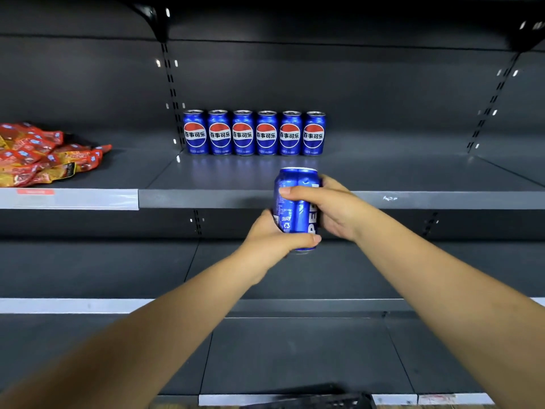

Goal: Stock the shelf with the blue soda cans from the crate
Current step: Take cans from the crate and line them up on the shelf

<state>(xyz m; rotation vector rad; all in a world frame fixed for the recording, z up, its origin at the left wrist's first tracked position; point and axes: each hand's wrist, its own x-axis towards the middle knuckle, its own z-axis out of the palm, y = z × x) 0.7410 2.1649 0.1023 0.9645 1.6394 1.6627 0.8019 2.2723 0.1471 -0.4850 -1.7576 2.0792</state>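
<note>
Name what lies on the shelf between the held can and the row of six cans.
Nothing: the head view shows bare shelf between the held can and the row.

A dark grey shelf [383,175] carries six blue soda cans [254,133] standing upright in a row along its back edge, side by side from its left end towards the middle, logos facing out. On the neighbouring shelf section [124,169] to the left lies a heap of red snack packets [41,153].
</note>
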